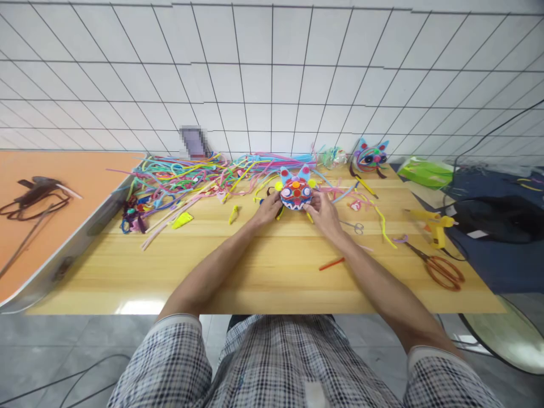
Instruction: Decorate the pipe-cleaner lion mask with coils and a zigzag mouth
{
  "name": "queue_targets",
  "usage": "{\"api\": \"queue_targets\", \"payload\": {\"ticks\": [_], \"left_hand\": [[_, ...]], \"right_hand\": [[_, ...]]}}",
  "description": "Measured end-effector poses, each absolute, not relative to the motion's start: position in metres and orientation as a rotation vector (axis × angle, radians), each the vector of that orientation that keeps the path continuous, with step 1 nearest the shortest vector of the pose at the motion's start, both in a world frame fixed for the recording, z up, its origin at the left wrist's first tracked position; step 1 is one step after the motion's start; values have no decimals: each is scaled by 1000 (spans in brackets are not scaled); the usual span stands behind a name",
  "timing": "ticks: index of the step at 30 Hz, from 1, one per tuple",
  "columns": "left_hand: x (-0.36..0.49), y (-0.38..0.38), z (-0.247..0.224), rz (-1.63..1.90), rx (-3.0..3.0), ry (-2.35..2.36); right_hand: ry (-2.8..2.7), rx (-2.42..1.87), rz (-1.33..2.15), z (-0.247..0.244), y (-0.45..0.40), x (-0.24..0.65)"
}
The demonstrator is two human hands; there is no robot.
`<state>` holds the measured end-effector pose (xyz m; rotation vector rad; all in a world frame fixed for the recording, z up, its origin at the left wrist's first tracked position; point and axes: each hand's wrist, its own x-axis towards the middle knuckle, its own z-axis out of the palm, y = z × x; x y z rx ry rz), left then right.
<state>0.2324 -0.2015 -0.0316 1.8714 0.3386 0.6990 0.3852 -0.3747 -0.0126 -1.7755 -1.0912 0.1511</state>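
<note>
A colourful mask-like craft piece (pixel 296 194), with blue ears, yellow balls at its sides and round white eyes, is held upright over the wooden table (pixel 178 283). My left hand (pixel 269 207) grips its left edge, fingers closed against it. On the opposite edge, my right hand (pixel 323 211) has its thumb and fingers round the lower right side. Small scissors (pixel 356 228) lie just right of my right hand. A red stick (pixel 332 264) lies nearer the front, beside my right forearm.
Pipe cleaners (pixel 182 175) pile along the back left. A second craft piece (pixel 369 157) stands at the back right. Orange-handled scissors (pixel 444 272) and a yellow glue gun (pixel 438 228) lie right. A yellow-green piece (pixel 182 220) lies left, and a green packet (pixel 426 172) sits beyond the right edge.
</note>
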Motion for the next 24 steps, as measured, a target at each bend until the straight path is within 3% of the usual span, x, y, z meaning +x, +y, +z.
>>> {"api": "queue_targets", "payload": {"ticks": [24], "left_hand": [[217,-221,-43,672,2155,531]], "right_hand": [[-1238,-1863,133,-39,-386,385]]}}
